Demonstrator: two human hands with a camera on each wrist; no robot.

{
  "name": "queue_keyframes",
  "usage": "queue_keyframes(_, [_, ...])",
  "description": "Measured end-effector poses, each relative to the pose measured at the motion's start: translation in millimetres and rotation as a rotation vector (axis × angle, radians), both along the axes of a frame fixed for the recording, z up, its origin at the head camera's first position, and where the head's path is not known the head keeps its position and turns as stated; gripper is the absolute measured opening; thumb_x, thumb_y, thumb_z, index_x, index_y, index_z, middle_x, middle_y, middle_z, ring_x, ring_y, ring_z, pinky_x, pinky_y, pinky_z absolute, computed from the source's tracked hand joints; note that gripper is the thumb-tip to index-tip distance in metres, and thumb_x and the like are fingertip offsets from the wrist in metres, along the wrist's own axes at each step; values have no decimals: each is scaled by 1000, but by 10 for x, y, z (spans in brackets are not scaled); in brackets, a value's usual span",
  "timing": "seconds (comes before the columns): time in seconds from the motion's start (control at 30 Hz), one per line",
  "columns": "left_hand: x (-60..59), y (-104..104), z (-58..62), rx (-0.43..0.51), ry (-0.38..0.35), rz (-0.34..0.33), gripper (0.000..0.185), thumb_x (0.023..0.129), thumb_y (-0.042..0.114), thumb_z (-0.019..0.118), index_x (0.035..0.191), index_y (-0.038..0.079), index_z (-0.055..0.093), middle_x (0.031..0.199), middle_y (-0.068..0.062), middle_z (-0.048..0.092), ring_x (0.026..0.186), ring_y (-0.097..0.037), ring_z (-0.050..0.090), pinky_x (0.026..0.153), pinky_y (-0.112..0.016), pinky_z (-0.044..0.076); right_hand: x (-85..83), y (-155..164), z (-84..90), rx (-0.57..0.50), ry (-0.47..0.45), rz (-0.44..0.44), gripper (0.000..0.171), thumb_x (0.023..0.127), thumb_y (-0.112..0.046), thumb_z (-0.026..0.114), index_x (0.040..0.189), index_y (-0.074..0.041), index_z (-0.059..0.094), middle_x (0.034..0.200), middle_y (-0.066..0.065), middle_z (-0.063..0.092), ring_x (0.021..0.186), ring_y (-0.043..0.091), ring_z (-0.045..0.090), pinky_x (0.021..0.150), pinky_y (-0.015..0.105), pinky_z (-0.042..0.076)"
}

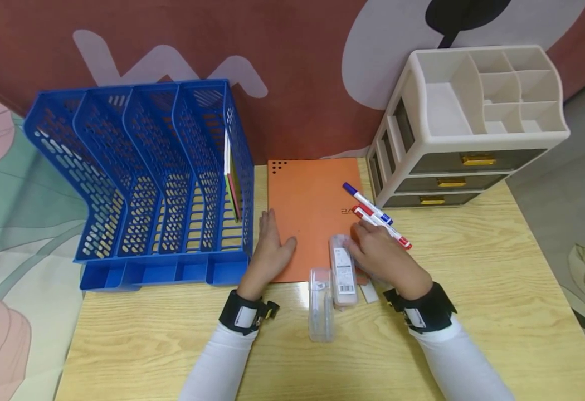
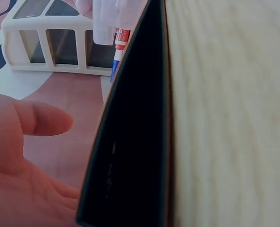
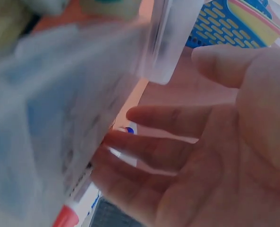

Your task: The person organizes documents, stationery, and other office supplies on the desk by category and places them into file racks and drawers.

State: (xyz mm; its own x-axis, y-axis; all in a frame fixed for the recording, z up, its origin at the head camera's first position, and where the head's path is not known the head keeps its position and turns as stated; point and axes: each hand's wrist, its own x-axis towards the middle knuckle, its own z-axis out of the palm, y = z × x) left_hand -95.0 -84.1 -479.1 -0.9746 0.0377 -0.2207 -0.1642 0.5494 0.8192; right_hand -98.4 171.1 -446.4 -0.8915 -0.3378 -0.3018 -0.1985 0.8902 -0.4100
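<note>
My left hand point(image 1: 271, 253) lies along the left edge of an orange folder point(image 1: 305, 195), fingers straight and thumb on its cover side. In the left wrist view the folder's dark inside point(image 2: 130, 142) gapes beside that hand. My right hand point(image 1: 380, 253) is over the folder's right part, fingers loosely bent, thumb beside a clear plastic case with a white label point(image 1: 342, 270). A second clear case point(image 1: 321, 312) overlaps the folder's front edge. Near the right fingers lie a blue-capped marker point(image 1: 365, 201) and red-capped markers point(image 1: 395, 235). A blurred clear packet point(image 3: 78, 104) partly hides the right fingertips.
A blue file rack point(image 1: 162, 259) with several slots stands at the left, thin books point(image 1: 232, 189) in its right slot. At the back right is a white drawer organizer point(image 1: 423, 142). A small white piece point(image 1: 369, 292) lies under the right wrist. A wall hanging point(image 1: 302, 83) borders the table's back.
</note>
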Motion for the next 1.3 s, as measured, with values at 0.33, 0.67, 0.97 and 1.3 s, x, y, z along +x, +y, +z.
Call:
queue_keyframes(0.33, [-6,21,8,-6,-13,6,90,96,21,59,163,-4,6,172,-24,-5,160,-37,-6,129,-54,7,66,-55,-35,33,-17,-43,61,104,-43,57,142,5,52,148,28,48,124,47,50,109,65,45])
queue_keyframes(0.67, [-19,12,31,129,-25,82,84,97,19,56,164,-1,9,173,-20,1,161,-35,-4,130,-55,5,58,-37,-56,-42,5,-66,60,105,-45,55,137,5,59,147,28,51,133,50,46,111,70,39])
queue_keyframes(0.97, [-36,9,143,251,-54,185,81,96,14,55,164,1,14,173,-18,9,161,-32,9,130,-51,12,27,18,-32,-108,-40,-74,64,107,-45,50,146,5,53,155,30,45,141,56,41,113,72,36])
queue_keyframes(1.3, [-45,-9,375,473,-53,244,80,95,8,56,165,3,15,172,-15,20,156,-31,25,127,-53,25,31,53,-51,-142,-68,-102,64,107,-44,49,150,4,49,159,28,41,146,52,37,116,70,33])
